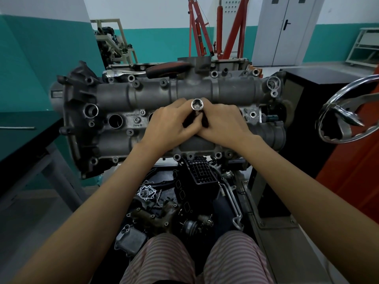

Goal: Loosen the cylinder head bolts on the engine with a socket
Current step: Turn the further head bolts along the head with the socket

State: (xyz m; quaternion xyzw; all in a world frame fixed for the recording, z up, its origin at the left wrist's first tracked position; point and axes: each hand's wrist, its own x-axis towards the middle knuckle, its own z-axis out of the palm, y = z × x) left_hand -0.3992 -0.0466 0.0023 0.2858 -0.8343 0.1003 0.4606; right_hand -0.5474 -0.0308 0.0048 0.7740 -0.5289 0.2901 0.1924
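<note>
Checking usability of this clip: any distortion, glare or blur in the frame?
Head view: wide-angle bending curves the edges, stretching the chrome wheel; glare on the socket and ratchet; both hands sharp, lighting even.

**Workshop with teal-and-white walls**

The walls [51, 37] are teal below and white above. A red engine hoist [205, 33] stands against the far wall, beside grey double doors [287, 29] with a dark handle. A cream metal frame [114, 37] stands at the back left. A white shelf rack [365, 46] sits far right. A dark-topped bench [24, 136] runs along the left.
</note>
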